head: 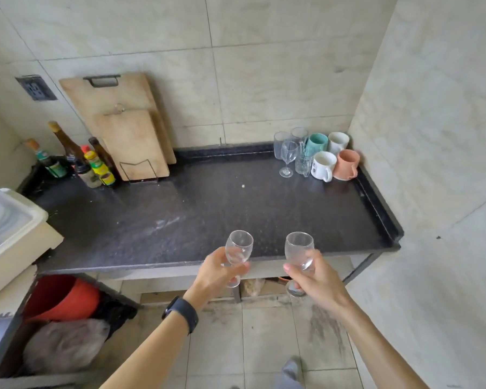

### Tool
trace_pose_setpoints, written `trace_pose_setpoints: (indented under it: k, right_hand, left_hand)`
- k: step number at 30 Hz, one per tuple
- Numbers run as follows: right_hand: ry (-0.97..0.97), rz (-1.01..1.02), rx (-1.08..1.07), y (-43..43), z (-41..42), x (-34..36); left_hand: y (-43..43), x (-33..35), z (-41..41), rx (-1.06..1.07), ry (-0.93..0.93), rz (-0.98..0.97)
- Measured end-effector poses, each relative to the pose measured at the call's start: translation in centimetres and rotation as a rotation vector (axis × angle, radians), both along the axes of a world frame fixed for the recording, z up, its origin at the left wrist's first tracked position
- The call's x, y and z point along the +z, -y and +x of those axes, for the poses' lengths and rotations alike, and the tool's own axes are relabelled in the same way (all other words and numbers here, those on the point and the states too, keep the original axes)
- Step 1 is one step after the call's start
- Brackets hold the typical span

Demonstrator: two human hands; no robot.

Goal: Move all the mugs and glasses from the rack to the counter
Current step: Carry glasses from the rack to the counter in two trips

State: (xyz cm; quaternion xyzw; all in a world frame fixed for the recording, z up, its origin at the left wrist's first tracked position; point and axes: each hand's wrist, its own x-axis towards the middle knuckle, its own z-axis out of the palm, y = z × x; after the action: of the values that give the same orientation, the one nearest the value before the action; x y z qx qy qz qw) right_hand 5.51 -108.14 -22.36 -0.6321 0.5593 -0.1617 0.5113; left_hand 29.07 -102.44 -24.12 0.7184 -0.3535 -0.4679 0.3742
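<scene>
Fingers of my left hand (216, 272) curl around the lower bowl and stem of one wine glass (238, 252), thumb across the front, and the glass stands upright with its foot just below the knuckles. My right hand (316, 277) does the same on a second wine glass (298, 252): the fingertips (288, 267) press on the bowl's near side, and the round foot shows under the palm. Both glasses hang over the front edge of the dark counter (180, 214), side by side and apart from each other, neither touching the stone. I wear a black watch (181, 311) on the left wrist.

At the far right corner of the counter I see what is already set down: a third stemmed glass (288, 158), clear tumblers (281, 143) behind it, a teal mug (316, 144), two white mugs (323, 165) and a pink mug (347, 164), packed close together against the wall. At far left stand sauce bottles (96, 164) and two cutting boards (129, 136) leaning on the tiles. A cream plastic box (17, 237) sits at the left edge. Between my hands and the cluster the countertop is bare apart from a small crumb (243, 186).
</scene>
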Motion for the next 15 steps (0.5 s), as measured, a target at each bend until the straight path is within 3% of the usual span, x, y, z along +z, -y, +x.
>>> trace_pose_setpoints:
  k: [8, 15]
  right_hand:
    - [0.026, 0.053, 0.004, 11.0, 3.0, -3.0]
    - [-0.001, 0.101, -0.09, 19.0, 7.8, -6.6]
  left_hand:
    - [9.7, -2.1, 2.2, 0.139, -0.018, 0.026]
    - [17.5, -5.9, 6.7, 0.082, -0.043, 0.08]
